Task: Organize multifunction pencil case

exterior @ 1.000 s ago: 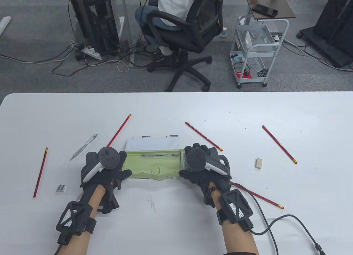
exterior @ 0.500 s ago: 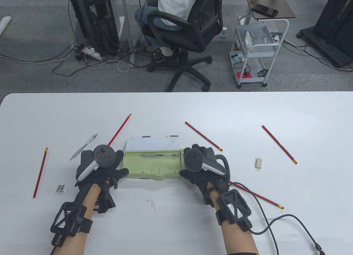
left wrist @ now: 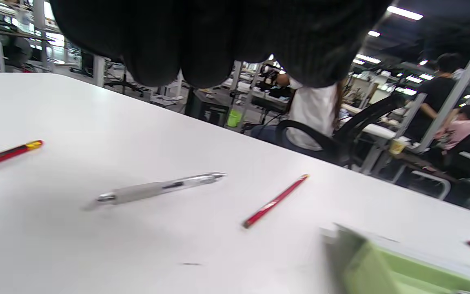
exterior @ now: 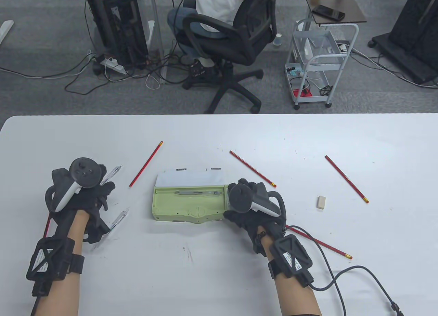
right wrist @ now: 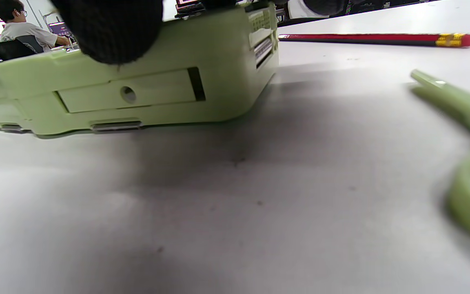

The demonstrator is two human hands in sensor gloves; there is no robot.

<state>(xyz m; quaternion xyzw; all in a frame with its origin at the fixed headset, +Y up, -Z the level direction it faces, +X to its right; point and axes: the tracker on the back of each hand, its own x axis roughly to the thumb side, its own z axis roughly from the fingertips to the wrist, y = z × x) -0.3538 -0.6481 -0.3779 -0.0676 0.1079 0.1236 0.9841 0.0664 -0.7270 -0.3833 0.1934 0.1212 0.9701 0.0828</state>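
Table view: pencil case (exterior: 178, 206), long axis left-right, is gripped by right hand (exterior: 251, 206); left hand (exterior: 85, 196) is held loosely curled, empty.

A pale green plastic pencil case (exterior: 186, 203) with a white lid panel (exterior: 190, 178) sits under the black knit fingers (exterior: 244, 186) of the right hand (exterior: 251, 206). Beyond those fingers lies a red pencil with a gold ferrule (exterior: 252, 169). Ahead of the black-gloved left hand (exterior: 87, 196), a clear, silver-tipped pen (left wrist: 159, 189) lies on the white table (exterior: 219, 138).
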